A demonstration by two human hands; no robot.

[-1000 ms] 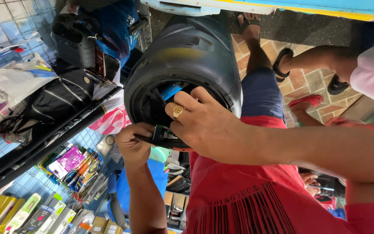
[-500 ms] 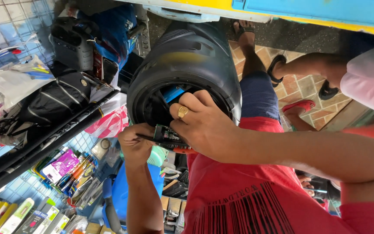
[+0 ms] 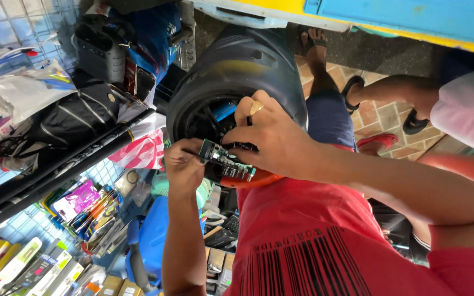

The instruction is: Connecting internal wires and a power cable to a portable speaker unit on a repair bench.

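Note:
A small green circuit board [image 3: 227, 162] sits in front of the opening of a big black round casing [image 3: 237, 66] that has a blue part [image 3: 225, 111] inside. My left hand [image 3: 184, 164] pinches the board's left end. My right hand [image 3: 272, 137], with a gold ring on one finger, grips the board from above, where dark wires run into the casing. An orange piece [image 3: 256, 180] shows just under the board. My red shirt [image 3: 303, 241] fills the bottom of the view.
Another person's sandalled feet [image 3: 352, 87] and legs stand on the brick paving [image 3: 379, 118] at the right. At the left, a wire grid [image 3: 6, 24] holds bags, a black bag [image 3: 72, 118] and packaged goods [image 3: 78, 203]. A blue stool [image 3: 152, 235] stands below.
Both hands stay on the circuit board at the casing's opening. The view has shifted slightly, and the board now shows more plainly between the fingers.

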